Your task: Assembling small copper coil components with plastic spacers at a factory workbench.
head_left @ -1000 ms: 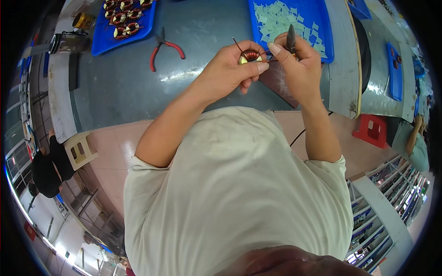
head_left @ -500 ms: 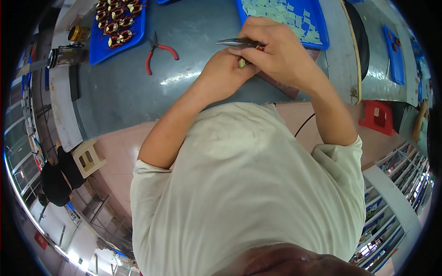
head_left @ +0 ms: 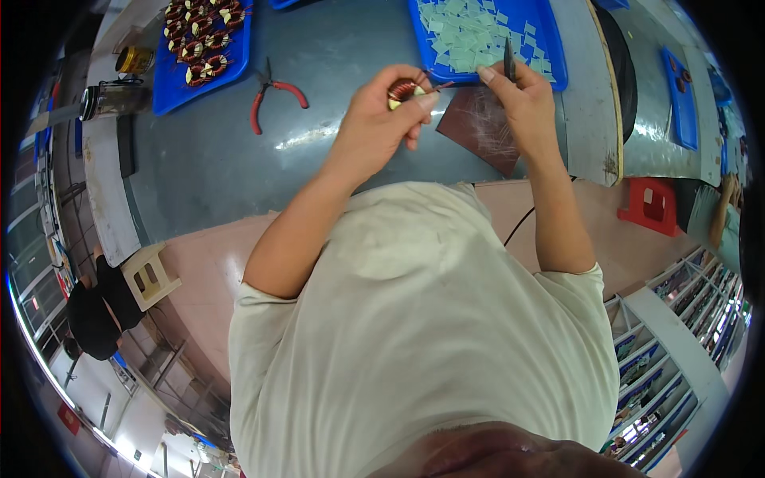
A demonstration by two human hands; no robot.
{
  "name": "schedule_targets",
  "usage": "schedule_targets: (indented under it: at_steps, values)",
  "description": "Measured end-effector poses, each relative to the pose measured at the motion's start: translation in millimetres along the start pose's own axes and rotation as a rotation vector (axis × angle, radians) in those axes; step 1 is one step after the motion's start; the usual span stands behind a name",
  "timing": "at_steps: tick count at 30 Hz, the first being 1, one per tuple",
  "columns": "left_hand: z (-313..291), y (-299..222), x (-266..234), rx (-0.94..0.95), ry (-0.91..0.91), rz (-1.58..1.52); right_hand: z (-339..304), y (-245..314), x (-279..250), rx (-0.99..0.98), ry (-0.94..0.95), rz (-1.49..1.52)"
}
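Observation:
A ring coil [head_left: 405, 92] wound with copper-red wire, with pale yellow pieces on it, is pinched by the fingers of my left hand [head_left: 374, 123]. Wire ends stick out from it to the right. My right hand [head_left: 526, 103] is closed around a dark, pointed metal tool [head_left: 508, 60] whose tip points away from me. Its kind is hard to make out. The thumb of that hand is at the near edge of a blue tray [head_left: 560, 48] of small pale green squares [head_left: 462, 36]. Whether the thumb touches a square I cannot tell.
Left of my hands, red-handled pliers [head_left: 271, 88] lie with their handles spread. Another blue tray [head_left: 163, 92] holds several wound coils [head_left: 199, 48], beside a glass jar [head_left: 115, 98] and a small yellow-labelled jar [head_left: 135, 60]. A brown sheet [head_left: 478, 131] lies near the table's front edge.
My hands, together over the coil before, have moved apart. The right hand went right to the tray of green squares with the pointed tool turned upright; the left kept the coil.

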State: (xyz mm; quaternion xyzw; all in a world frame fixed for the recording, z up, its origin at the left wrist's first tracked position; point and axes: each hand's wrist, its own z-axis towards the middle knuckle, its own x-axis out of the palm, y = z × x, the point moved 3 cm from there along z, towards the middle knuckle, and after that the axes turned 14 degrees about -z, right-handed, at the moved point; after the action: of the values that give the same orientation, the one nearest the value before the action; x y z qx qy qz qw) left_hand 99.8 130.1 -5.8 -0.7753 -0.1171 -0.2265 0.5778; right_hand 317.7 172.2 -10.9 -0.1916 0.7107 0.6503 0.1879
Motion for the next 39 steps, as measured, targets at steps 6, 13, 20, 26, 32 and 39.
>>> schedule_targets:
  at_steps: [6, 13, 20, 26, 32, 39]
  values:
    - [-6, -18, 0, -0.140, 0.136, -0.076, -12, 15, -9, -0.224, 0.045, -0.073]
    - [-16, -15, 7, -0.215, 0.198, 0.040, -25, 56, -12, -0.602, 0.097, -0.471]
    - [-17, -12, 6, -0.179, 0.214, 0.149, -30, 53, -11, -0.582, 0.128, -0.550]
    - [-15, -5, 2, -0.152, 0.221, 0.211, -35, 52, -7, -0.593, 0.189, -0.524]
    - [-15, -5, -2, -0.173, 0.209, 0.222, -31, 45, -5, -0.513, 0.197, -0.493]
    - [-12, -3, -1, -0.218, 0.183, 0.230, -31, 48, -2, -0.600, 0.218, -0.512]
